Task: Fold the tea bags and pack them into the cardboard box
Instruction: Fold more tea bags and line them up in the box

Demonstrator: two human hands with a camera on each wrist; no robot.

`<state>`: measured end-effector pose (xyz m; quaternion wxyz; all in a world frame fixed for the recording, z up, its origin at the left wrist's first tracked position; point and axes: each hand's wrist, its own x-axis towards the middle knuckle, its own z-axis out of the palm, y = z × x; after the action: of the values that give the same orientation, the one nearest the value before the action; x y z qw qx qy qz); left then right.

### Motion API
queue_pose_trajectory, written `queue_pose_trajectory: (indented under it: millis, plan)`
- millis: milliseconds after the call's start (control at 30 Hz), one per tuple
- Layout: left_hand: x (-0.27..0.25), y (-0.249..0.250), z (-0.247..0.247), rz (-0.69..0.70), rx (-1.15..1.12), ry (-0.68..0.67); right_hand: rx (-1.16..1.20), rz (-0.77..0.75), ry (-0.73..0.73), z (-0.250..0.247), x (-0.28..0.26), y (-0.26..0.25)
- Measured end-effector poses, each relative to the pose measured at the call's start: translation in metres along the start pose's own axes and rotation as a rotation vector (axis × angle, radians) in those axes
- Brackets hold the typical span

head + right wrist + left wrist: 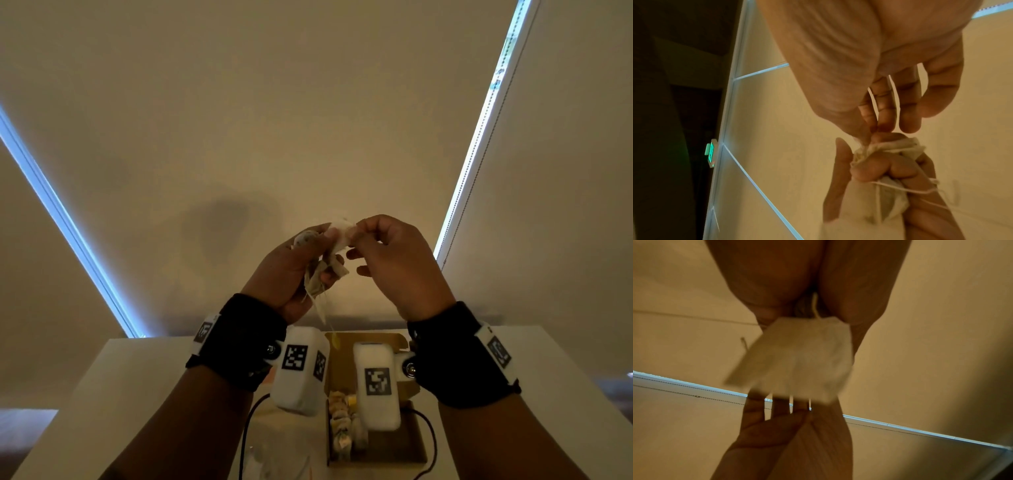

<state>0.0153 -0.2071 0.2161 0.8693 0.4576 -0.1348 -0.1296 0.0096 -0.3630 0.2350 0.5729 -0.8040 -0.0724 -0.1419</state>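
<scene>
The tea bags (325, 263) are up in the air between the person's two hands, raised in front of the closed blind, well above the table. They look like thin, soft filter-paper pouches, nearly weightless and easily crumpled. I'd judge they tear if tugged hard, and their strings (906, 189) trail loose and could snag. The left hand (291, 274) has its fingers curled round a small bunch of them, strings dangling from its palm. The right hand (390, 263) pinches the top corner of one bag between thumb and forefinger, its other fingers loosely spread. Holding by the flat paper edge, not the string, seems the safest grip for folding.

Below, on the white table (548, 394), the cardboard box (411, 442) lies open with a row of folded bags (339, 425) already tucked along its left side. Black cables (248, 431) run across the tabletop beside it.
</scene>
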Motion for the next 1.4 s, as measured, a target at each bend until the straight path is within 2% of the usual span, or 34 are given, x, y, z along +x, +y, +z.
queue_pose_trajectory:
  millis: [200,333,667,767,933,1100,1300,1400]
  plan:
    - [-0.009,-0.001,-0.008,-0.015,-0.041,0.073,0.298,0.084,0.028,-0.008,0.005,-0.018]
    - [-0.013,-0.003,-0.012,-0.032,-0.091,0.118,0.469,0.081,0.019,-0.012,0.006,-0.029]
    - [-0.018,-0.005,-0.027,-0.05,-0.151,0.296,0.607,-0.002,0.022,-0.021,0.007,-0.05]
    - [-0.019,-0.004,-0.035,-0.023,-0.058,0.329,0.561,0.006,-0.033,-0.024,0.005,-0.052]
    - [-0.028,0.024,-0.022,0.17,0.334,0.384,0.284,-0.02,-0.109,-0.026,0.0,-0.044]
    - [-0.034,0.055,0.006,0.243,0.612,0.314,0.105,-0.029,-0.231,-0.025,0.0,-0.038]
    - [-0.033,0.059,0.026,0.311,0.828,0.2,-0.046,-0.069,-0.266,-0.027,0.001,-0.039]
    - [-0.032,0.057,0.028,0.387,0.929,0.195,-0.05,-0.066,-0.268,-0.027,0.001,-0.04]
